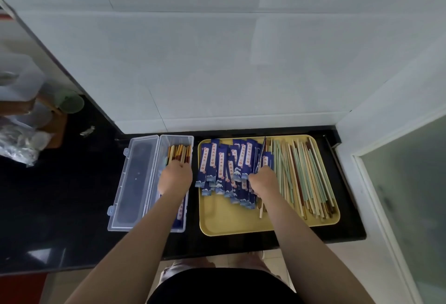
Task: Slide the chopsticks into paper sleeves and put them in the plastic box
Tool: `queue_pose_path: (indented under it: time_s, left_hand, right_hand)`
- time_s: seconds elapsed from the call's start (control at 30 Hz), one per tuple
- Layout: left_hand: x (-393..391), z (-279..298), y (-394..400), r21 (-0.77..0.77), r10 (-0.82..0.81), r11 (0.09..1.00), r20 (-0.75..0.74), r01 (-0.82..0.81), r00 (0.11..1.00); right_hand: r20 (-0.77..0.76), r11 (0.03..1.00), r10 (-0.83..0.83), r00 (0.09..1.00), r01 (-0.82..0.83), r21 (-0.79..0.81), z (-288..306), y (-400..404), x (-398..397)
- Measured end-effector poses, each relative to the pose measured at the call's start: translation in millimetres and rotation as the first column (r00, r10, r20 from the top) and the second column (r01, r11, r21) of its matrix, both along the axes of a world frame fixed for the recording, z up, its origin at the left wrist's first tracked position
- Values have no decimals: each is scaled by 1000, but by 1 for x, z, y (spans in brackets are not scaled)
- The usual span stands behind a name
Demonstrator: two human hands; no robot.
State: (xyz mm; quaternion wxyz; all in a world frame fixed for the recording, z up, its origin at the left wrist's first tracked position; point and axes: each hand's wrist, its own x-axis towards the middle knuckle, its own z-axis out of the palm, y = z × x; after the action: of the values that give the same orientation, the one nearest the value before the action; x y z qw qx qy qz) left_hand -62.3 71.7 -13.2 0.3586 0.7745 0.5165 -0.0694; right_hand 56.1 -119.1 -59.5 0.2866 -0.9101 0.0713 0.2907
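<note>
While many chopsticks (306, 178) waited, the left hand (175, 176) held some in the box (154, 183); the right hand (264, 179) pinched a sleeve (261, 156).

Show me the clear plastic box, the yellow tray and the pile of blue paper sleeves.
Plastic box (177, 140): head view, far wall.
Yellow tray (231, 219): head view, bare near floor.
Blue paper sleeves (220, 166): head view, one sleeve mid-pile.

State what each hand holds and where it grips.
Left hand is in the plastic box, grip hidden. Right hand pinches a blue paper sleeve at its near end.
</note>
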Motion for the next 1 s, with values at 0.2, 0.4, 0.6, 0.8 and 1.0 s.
queue_pose_path:
  time_s: [0.2, 0.4, 0.6, 0.8, 1.0]
  left_hand:
    - [31, 21, -32, 47, -68, 997, 248, 58, 966]
    - [48, 17, -72, -97, -320, 937, 146, 336, 936]
    - [48, -16, -91, -104, -490, 870, -97, 481, 866]
    - [48, -27, -96, -202, -554, 830, -183, 521, 812]
    - [50, -27, -96, -167, -521, 851, -157, 497, 839]
  right_hand:
    - [-47, 997, -29, 998, 33, 76, 7, -16, 2]
    - [-48, 990, -40, 998, 46, 131, 4, -34, 13]
    - [64, 978, -73, 995, 59, 198, 1, -35, 18]
    - [79, 990, 74, 994, -83, 110, -9, -33, 22]
    - [32, 982, 152, 988, -155, 107, -8, -33, 29]
